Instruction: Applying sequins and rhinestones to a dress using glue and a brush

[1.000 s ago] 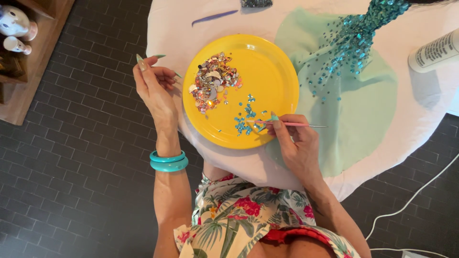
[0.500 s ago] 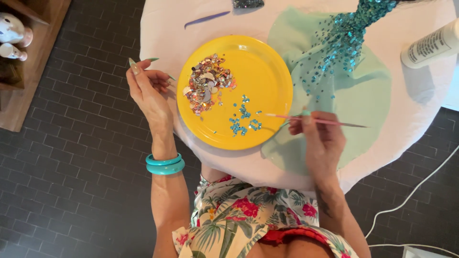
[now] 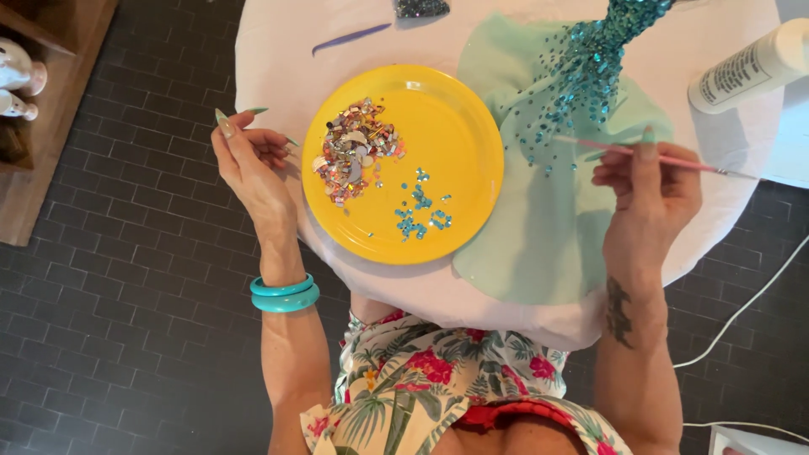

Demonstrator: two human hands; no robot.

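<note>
The left hand (image 3: 249, 164) hovers just beside the yellow plate (image 3: 459, 118), fingers loosely apart and holding nothing. On the plate lie a heap of mixed sequins (image 3: 354, 150) and scattered blue ones (image 3: 420, 211). Further right, over the mint cloth (image 3: 539, 244), the right hand (image 3: 645, 190) pinches a thin pink stick (image 3: 674, 162).
</note>
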